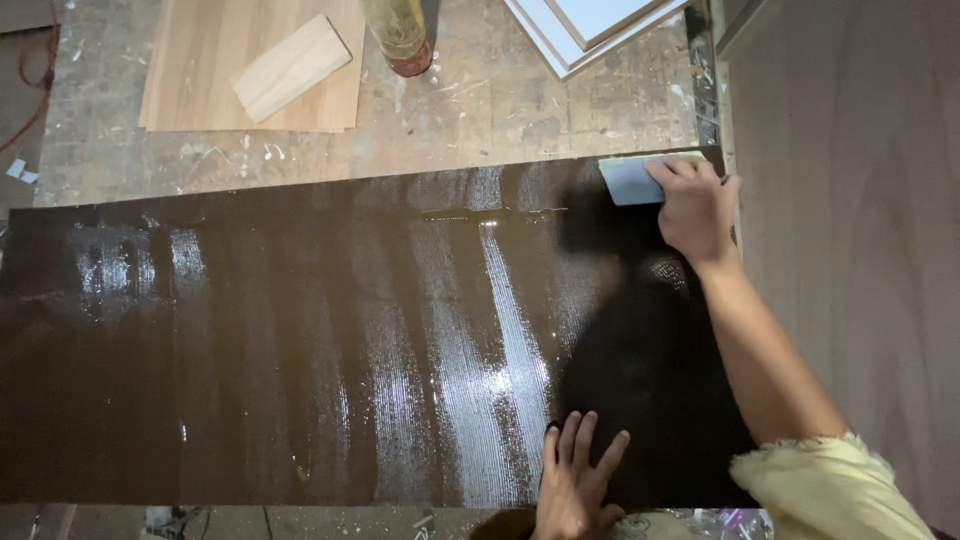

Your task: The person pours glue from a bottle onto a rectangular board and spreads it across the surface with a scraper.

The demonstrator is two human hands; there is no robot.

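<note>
A long dark brown sheet (300, 330) lies across the workbench, wet and glossy with ridged streaks of glue. My right hand (697, 208) grips a pale blue flat spreader (628, 180) at the sheet's far right corner, its edge on the surface. My left hand (575, 482) lies flat with fingers spread on the sheet's near edge, pressing it down. A pale yellow sleeve covers my right upper arm.
Behind the sheet, on the stained bench (480, 110), lie a light wood panel (200, 80) with a small wood block (290, 66) on it, a bottle (400, 38) and stacked white boards (590, 25). A large brown board (850, 250) lies to the right.
</note>
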